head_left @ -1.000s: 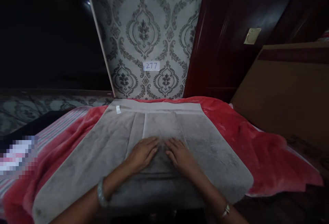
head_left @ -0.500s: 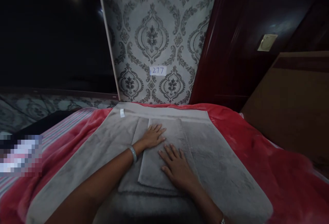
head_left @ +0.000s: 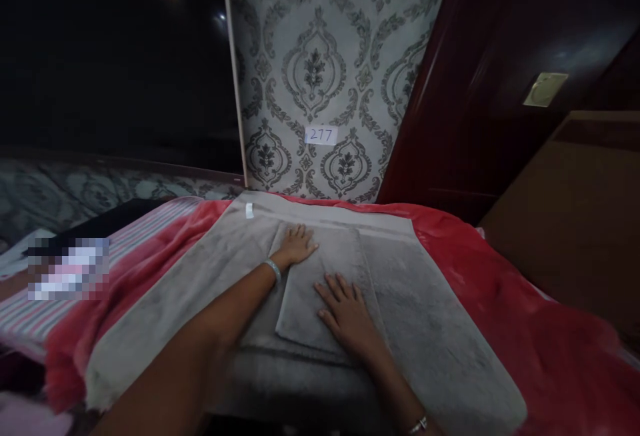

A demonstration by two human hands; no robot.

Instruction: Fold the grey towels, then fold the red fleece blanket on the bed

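A large grey towel (head_left: 430, 329) lies spread over a red blanket (head_left: 500, 276). On its middle rests a smaller folded grey towel (head_left: 320, 276). My left hand (head_left: 296, 245) lies flat with fingers stretched out on the far left corner of the folded towel. My right hand (head_left: 345, 313) presses flat, fingers spread, on the folded towel's near right part. Neither hand holds anything. A bangle shows on my left wrist, and a bracelet on my right wrist.
Patterned grey wallpaper (head_left: 320, 69) with a small "277" label (head_left: 321, 135) rises behind the bed. A dark red door (head_left: 490, 89) stands at the right, a brown wooden panel (head_left: 575, 223) beside it. Striped bedding (head_left: 40, 303) and a blurred patch lie at the left.
My left hand slid from the near middle of the folded towel to its far corner. My right hand moved slightly forward. The view shifted left.
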